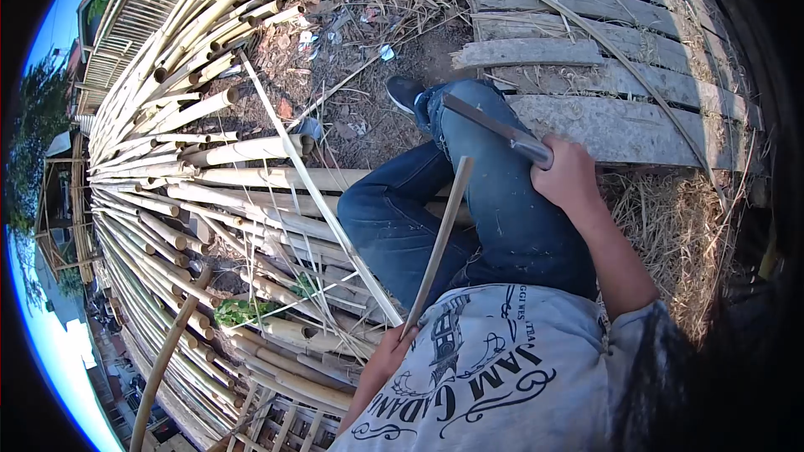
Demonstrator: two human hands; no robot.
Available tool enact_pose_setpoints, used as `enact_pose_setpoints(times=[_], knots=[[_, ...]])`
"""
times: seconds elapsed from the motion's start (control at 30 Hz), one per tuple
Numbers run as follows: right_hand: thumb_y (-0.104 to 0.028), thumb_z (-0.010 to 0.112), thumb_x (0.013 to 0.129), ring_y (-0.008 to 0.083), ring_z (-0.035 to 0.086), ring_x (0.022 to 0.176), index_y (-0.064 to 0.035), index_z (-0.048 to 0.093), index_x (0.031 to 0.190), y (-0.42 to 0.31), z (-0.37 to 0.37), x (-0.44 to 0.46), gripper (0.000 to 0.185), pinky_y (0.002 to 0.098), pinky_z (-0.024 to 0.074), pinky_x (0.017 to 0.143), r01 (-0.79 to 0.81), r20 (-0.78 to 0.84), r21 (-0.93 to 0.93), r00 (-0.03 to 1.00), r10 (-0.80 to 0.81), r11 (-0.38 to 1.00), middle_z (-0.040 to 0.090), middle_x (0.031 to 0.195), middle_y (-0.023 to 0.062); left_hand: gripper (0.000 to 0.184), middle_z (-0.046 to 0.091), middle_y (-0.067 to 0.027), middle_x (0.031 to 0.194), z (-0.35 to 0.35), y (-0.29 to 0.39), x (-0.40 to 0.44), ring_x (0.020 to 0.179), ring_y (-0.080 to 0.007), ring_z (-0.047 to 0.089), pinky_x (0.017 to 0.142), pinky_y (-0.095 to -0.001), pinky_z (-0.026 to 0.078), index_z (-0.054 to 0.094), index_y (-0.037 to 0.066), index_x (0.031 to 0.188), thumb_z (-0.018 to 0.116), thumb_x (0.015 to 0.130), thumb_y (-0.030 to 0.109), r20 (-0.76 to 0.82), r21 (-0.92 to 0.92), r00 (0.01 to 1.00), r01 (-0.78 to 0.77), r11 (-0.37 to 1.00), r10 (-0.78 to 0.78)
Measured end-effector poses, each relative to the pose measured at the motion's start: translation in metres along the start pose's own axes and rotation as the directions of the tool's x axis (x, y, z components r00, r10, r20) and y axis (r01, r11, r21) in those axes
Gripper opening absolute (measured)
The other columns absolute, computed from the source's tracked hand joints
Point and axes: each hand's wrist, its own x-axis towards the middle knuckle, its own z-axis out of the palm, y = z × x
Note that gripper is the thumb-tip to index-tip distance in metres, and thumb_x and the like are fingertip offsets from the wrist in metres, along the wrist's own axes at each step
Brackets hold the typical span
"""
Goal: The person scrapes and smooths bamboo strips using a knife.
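My right hand (571, 174) is wrapped round the handle of a knife (494, 124), whose long dark blade lies over my jeans and points up and left. Low in the view, beside my shirt, my left hand (390, 357) grips the lower end of a split bamboo strip (441, 238). That strip rises in front of my lap. A longer, paler strip (314, 188) slants from the upper left down to near my left hand; whether the hand also holds it I cannot tell.
Many bamboo poles (251, 151) fan out across the left. Wooden slats (620, 121) form a platform at the upper right, with a thin strip across them. Shavings and litter cover the ground (360, 75). Dry straw (670, 243) lies at the right.
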Motion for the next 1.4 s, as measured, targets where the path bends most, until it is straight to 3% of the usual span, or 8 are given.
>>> enact_pose_setpoints(times=[0.17, 0.27, 0.33, 0.43, 0.57, 0.67, 0.93, 1.4], knots=[[-0.014, 0.06, 0.069, 0.0426, 0.064, 0.077, -0.0002, 0.065, 0.084, 0.012, 0.012, -0.006, 0.021, 0.0472, 0.0512, 0.07, -0.038, -0.091, 0.184, 0.994, 0.056, 0.982, 0.064, 0.075, 0.0249, 0.042, 0.041, 0.0038, 0.063, -0.015, 0.012, 0.053, 0.054, -0.0073, 0.035, 0.048, -0.0256, 0.029, 0.047, 0.008, 0.077, 0.04, 0.102, 0.04, 0.053, -0.161, 0.992, -0.105, 0.981, 0.115], [-0.012, 0.065, 0.07, 0.0318, 0.06, 0.061, 0.0021, 0.058, 0.079, 0.022, 0.006, -0.013, 0.018, 0.0386, 0.046, 0.061, -0.039, -0.184, 0.401, 0.975, 0.122, 0.915, 0.058, 0.066, 0.0204, 0.044, 0.04, 0.0038, 0.064, -0.014, 0.068, 0.097, 0.053, -0.0072, 0.034, 0.048, -0.0255, 0.029, 0.046, 0.009, 0.077, 0.038, 0.102, 0.043, 0.064, -0.095, 0.975, -0.208, 0.974, 0.215], [-0.015, 0.07, 0.07, 0.0224, 0.054, 0.057, 0.0031, 0.056, 0.076, 0.026, -0.008, -0.019, 0.023, 0.0347, 0.0425, 0.058, -0.038, -0.063, 0.43, 0.995, 0.072, 0.902, 0.052, 0.061, 0.0169, 0.044, 0.036, 0.005, 0.063, -0.008, 0.09, 0.125, 0.053, -0.0055, 0.032, 0.046, -0.0234, 0.026, 0.043, 0.01, 0.078, 0.037, 0.102, 0.047, 0.146, -0.135, 0.936, -0.303, 0.943, 0.321], [-0.018, 0.072, 0.069, 0.0301, 0.056, 0.056, 0.0019, 0.056, 0.073, 0.025, -0.025, -0.026, 0.026, 0.0381, 0.043, 0.055, 0.091, -0.134, 0.347, 0.99, -0.046, 0.933, 0.05, 0.058, 0.0163, 0.044, 0.028, 0.0076, 0.063, 0.006, 0.127, 0.146, 0.049, -0.002, 0.025, 0.041, -0.0195, 0.021, 0.038, 0.014, 0.079, 0.034, 0.101, 0.052, 0.369, -0.202, 0.914, -0.099, 0.974, 0.169], [-0.023, 0.07, 0.065, 0.0393, 0.061, 0.062, -0.0018, 0.061, 0.072, 0.03, -0.029, -0.033, 0.024, 0.0452, 0.0494, 0.06, 0.092, -0.097, 0.186, 0.992, -0.075, 0.978, 0.059, 0.063, 0.0183, 0.044, 0.029, 0.0078, 0.063, 0.031, 0.136, 0.163, 0.048, -0.002, 0.024, 0.04, -0.0202, 0.021, 0.037, 0.014, 0.079, 0.034, 0.101, 0.052, 0.427, -0.175, 0.88, -0.145, 0.974, 0.208], [-0.024, 0.068, 0.064, 0.0396, 0.063, 0.066, -0.0037, 0.065, 0.071, 0.035, -0.016, -0.03, 0.022, 0.0469, 0.0519, 0.065, -0.011, -0.03, 0.116, 0.999, 0.014, 0.993, 0.062, 0.066, 0.0195, 0.044, 0.032, 0.0071, 0.062, 0.04, 0.136, 0.159, 0.049, -0.0026, 0.028, 0.041, -0.0208, 0.024, 0.04, 0.013, 0.079, 0.035, 0.102, 0.05, 0.388, -0.185, 0.915, -0.042, 0.982, 0.113], [-0.021, 0.066, 0.06, 0.0389, 0.066, 0.067, -0.0042, 0.069, 0.071, 0.028, -0.004, -0.019, 0.02, 0.0458, 0.0543, 0.068, -0.036, 0.032, 0.036, 0.999, 0.035, 0.999, 0.065, 0.067, 0.0209, 0.041, 0.047, -0.0055, 0.063, 0.035, 0.117, 0.137, 0.06, -0.0147, 0.043, 0.056, -0.0337, 0.039, 0.054, -0.003, 0.09, 0.042, 0.102, 0.035, 0.147, 0.061, 0.975, -0.175, 0.983, 0.164], [-0.02, 0.065, 0.062, 0.0402, 0.063, 0.067, -0.003, 0.065, 0.067, 0.019, 0.001, -0.022, 0.018, 0.0477, 0.0522, 0.066, 0.011, 0.035, -0.064, 0.999, -0.008, 0.998, 0.063, 0.066, 0.0202, 0.04, 0.049, -0.0111, 0.064, 0.025, 0.066, 0.082, 0.061, -0.0174, 0.046, 0.06, -0.0348, 0.042, 0.056, -0.005, 0.094, 0.042, 0.102, 0.032, 0.116, 0.07, 0.99, -0.092, 0.993, 0.084]])
